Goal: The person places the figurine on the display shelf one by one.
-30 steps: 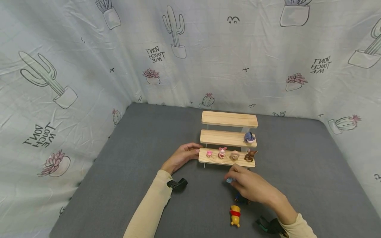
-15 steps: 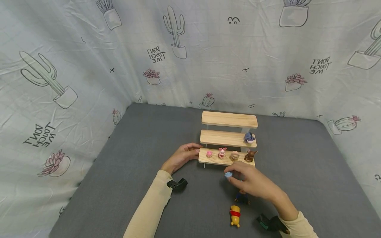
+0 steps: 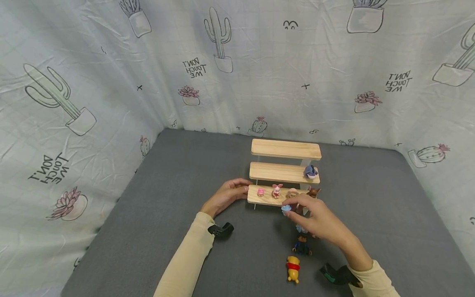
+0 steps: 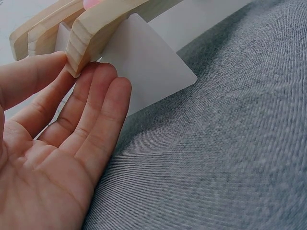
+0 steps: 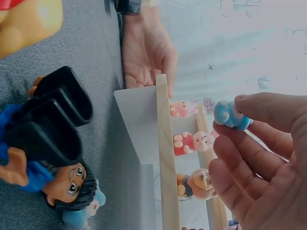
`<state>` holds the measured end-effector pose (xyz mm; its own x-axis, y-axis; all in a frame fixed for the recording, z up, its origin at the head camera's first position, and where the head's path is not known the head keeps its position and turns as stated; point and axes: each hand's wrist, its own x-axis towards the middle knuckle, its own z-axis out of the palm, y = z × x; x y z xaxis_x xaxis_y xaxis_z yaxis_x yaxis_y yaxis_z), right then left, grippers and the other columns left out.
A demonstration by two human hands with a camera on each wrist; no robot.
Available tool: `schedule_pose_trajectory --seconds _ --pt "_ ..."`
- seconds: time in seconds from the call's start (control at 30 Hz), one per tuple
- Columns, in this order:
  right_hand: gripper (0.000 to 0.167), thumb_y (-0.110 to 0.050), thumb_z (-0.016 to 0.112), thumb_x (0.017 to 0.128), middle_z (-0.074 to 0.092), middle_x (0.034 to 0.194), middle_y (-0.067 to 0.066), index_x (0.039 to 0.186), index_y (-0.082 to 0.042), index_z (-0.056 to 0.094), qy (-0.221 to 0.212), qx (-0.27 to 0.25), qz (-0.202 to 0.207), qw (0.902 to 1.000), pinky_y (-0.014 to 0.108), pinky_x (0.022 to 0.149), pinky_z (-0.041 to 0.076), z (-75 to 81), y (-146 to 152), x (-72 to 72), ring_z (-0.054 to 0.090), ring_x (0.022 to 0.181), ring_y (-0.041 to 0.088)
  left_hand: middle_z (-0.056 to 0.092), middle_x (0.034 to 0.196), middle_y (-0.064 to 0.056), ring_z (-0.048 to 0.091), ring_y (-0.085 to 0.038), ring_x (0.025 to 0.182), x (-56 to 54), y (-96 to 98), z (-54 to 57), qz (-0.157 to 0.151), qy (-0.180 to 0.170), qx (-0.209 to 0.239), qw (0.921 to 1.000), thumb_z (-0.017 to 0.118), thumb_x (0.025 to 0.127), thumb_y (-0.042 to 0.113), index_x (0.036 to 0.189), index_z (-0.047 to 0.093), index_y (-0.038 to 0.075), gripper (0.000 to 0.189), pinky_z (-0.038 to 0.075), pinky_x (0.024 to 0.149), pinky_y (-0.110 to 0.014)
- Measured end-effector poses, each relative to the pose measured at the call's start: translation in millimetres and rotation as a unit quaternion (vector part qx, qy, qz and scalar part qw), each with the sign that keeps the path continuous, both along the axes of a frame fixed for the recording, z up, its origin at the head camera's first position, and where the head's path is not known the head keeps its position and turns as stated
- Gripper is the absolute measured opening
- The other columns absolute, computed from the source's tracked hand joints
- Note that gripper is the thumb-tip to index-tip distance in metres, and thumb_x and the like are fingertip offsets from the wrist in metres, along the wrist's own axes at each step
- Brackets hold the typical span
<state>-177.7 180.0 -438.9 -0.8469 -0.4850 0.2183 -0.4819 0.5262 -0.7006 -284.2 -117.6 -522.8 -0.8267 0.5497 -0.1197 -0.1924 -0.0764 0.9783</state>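
My left hand grips the left end of the lowest board of a three-tier wooden display stand, thumb and fingertips at the board's corner in the left wrist view. Between right thumb and forefinger, my right hand pinches a small light-blue figurine just in front of the lowest board. On that board stand a little pink figurine, a pink piglet figurine, a beige-headed figurine and a brown, big-eared figurine, partly behind the right hand. A blue-grey donkey figurine sits on the middle board.
On the grey cloth lie a yellow bear figurine in a red shirt, a dark-haired toy figure in blue and black, and another pale-blue figurine partly under the right hand. A cactus-printed curtain hangs behind the stand.
My right hand has lifted the light-blue figurine forward, toward the lowest board, uncovering the toy figure below it. The left hand stays at the board's end.
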Motion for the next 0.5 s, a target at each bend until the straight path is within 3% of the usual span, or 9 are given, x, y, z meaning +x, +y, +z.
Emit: schedule_pose_trajectory --seconds 0.27,0.5 --pt "0.022 -0.011 0.071 0.095 0.07 0.114 -0.002 0.117 -0.012 0.069 0.032 -0.01 0.003 0.9994 0.028 0.073 0.057 6.7 -1.9 -5.1 0.063 0.088 0.002 0.063 0.126 -0.011 0.066 -0.015 0.106 -1.6 0.0 -1.1 0.003 -0.005 -0.008 1.0 0.057 0.101 0.011 0.133 0.056 -0.007 0.037 0.055 0.099 -0.037" --pt "0.02 -0.016 0.07 0.096 0.071 0.107 -0.012 0.116 -0.019 0.07 0.044 0.009 -0.027 0.9987 0.03 0.08 0.058 13.9 -4.4 -7.3 0.064 0.097 0.003 0.064 0.123 -0.009 0.067 -0.016 0.105 -1.4 0.1 -2.3 0.0 -0.004 0.003 1.0 0.057 0.101 0.009 0.133 0.056 -0.008 0.036 0.056 0.098 -0.038"
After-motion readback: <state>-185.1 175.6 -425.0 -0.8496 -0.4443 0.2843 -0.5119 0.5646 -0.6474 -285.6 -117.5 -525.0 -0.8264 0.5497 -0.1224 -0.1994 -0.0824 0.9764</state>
